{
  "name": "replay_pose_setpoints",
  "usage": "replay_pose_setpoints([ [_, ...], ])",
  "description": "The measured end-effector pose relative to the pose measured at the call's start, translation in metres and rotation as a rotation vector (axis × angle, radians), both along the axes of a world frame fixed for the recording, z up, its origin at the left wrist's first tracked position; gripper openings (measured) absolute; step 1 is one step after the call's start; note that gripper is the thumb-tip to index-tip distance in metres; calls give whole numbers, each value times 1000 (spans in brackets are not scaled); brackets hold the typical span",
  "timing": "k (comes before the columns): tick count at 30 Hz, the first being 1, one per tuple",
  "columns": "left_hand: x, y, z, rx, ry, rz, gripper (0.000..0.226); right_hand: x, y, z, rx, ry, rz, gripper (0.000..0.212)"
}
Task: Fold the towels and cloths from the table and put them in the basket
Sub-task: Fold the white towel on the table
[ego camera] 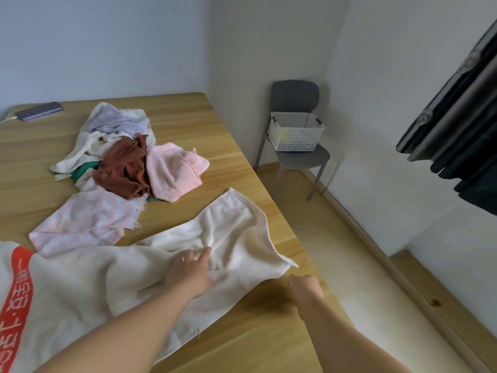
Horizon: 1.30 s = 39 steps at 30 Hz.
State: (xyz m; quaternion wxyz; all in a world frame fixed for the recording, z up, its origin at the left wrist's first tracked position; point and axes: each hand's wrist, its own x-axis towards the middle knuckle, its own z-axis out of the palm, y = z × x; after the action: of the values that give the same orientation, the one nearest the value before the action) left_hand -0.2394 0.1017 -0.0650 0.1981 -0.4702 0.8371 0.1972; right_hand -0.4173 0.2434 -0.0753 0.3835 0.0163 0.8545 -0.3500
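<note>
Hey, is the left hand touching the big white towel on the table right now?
Touching. The head view shows the left hand lying on the white towel, its fingers pressing into the bunched fabric.

Table (193, 125) is showing smooth, pale wood grain. White towel (228, 230) is looking matt, nubby terry cloth. Basket (295, 138) is showing perforated white plastic.

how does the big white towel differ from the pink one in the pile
The white towel is spread out; the pink towel is crumpled in the pile. The white towel looks larger and has a red printed band; the pink towel looks plain. The left hand rests on the white towel; no hand touches the pink towel. Both lie on the table.
</note>
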Motion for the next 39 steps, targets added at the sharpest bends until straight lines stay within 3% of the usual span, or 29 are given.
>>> replay_pose_setpoints([
  [2,-4,6,-4,-16,9,-38,68,3,-3,8,-90,157,24,6],
  [4,-5,11,-7,-8,14,-79,65,8,-13,16,-193,319,116,10],
  [7,-1,12,-7,9,42,-91,64,17,-31,14,-205,429,539,24],
  [10,8,11,-8,17,96,-63,61,24,-34,3,-47,432,920,39],
  [13,10,5,-11,2,163,-34,64,20,-23,0,159,442,907,46],
  [16,2,1,-7,59,288,68,65,8,-19,14,350,459,849,31],
  [19,-7,-2,-4,-68,357,119,52,-2,-27,24,308,547,800,14],
  [23,-11,-11,-7,-307,275,106,40,0,-49,17,121,594,1005,37],
  [29,-19,-39,-19,-48,43,173,48,-2,-77,-2,170,559,1250,51],
  [35,-35,-74,-12,142,68,213,57,-40,-93,-4,215,495,1233,53],
  [37,-31,-75,-16,107,143,216,57,-41,-96,-5,235,528,1200,53],
  [39,-22,-65,-23,-94,244,231,54,-30,-97,-3,224,656,1139,49],
])
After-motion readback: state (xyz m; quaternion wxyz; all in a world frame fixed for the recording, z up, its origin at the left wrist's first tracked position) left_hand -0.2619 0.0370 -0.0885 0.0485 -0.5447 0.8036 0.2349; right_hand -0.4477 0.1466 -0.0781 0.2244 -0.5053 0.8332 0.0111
